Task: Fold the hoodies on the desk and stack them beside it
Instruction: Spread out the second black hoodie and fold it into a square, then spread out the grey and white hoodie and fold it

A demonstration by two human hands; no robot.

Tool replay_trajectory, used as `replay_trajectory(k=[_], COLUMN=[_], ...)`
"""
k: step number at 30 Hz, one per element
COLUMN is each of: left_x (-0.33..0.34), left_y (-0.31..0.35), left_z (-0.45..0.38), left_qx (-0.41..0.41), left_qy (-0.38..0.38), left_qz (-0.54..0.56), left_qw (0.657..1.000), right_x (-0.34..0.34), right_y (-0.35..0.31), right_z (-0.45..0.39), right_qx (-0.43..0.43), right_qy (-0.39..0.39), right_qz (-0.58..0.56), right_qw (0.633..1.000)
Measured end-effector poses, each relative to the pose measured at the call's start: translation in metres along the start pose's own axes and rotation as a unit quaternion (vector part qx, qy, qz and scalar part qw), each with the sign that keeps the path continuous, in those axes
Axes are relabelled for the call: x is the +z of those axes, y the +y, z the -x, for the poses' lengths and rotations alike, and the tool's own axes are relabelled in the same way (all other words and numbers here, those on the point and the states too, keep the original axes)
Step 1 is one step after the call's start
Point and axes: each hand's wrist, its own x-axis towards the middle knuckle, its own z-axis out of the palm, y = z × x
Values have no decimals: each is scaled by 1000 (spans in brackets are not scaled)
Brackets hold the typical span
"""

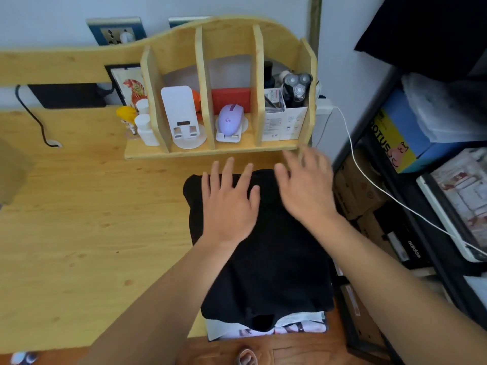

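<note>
A folded black hoodie (274, 262) lies at the right end of the wooden desk (87, 225), on top of a white printed garment (297, 328) whose edge shows at the near side. My left hand (229, 201) lies flat on the far part of the black hoodie with fingers straight and spread. My right hand (305, 185) is blurred, fingers straight, over the hoodie's far right corner. Whether it touches the cloth I cannot tell.
A wooden organiser (226, 85) stands just beyond the hoodie, holding a white stand, a lilac mouse (231, 119) and a shaver. A dark shelf (437, 180) with boxes rises to the right, crossed by a white cable (369, 177). A black cable (39, 122) lies far left.
</note>
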Motion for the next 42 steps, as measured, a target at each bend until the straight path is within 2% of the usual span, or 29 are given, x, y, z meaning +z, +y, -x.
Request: replay_trajectory(k=[1, 3, 6, 8, 10, 12, 13, 15, 18, 21, 24, 27, 30, 34, 38, 42], left_x=[14, 39, 51, 40, 31, 26, 29, 43, 58, 51, 30, -2, -43, -91, -127, -155], left_y=[-3, -19, -32, -25, -14, -5, -3, -6, -17, -29, -58, -99, -158, -258, -378, -503], left_z=[1, 6, -4, -9, 5, 37, 53, 73, 74, 81, 101, 122, 149, 208, 277, 334], left_qx=[-31, -80, -92, -94, -75, -56, -52, -60, -56, -13, -6, -49, -128, -225, -334, -396], left_qy=[-56, -140, -195, -197, -137, -73, -73, -117, -134, -132, -149, -170, -212, -263, -226, -163], left_qz=[-2, -20, -37, -41, -53, -55, -51, -41, -37, -33, -31, -7, 36, 102, 177, 221], left_qw=[998, 987, 976, 975, 986, 994, 995, 990, 989, 991, 988, 984, 968, 933, 898, 876], right_x=[13, 44, 63, 54, 41, 34, 37, 49, 62, 58, 46, 32, 31, 49, 80, 124], right_y=[-2, 10, 28, 16, -4, -16, -17, -10, 2, -3, -19, -70, -155, -268, -364, -492], right_z=[9, 26, 22, 15, 23, 49, 64, 84, 86, 90, 88, 89, 106, 138, 168, 183], right_qx=[-22, 6, 61, 60, 50, 29, 28, 32, 38, 23, 39, 31, -71, -123, -157, -181], right_qy=[-52, -171, -221, -219, -170, -123, -118, -122, -123, -123, -135, -93, -45, -201, -309, -358], right_qz=[24, 23, 11, 59, 100, 90, 76, 61, 62, 74, 94, 47, -66, -164, -146, -149], right_qw=[998, 985, 973, 972, 979, 988, 990, 990, 990, 989, 986, 994, 994, 958, 927, 904])
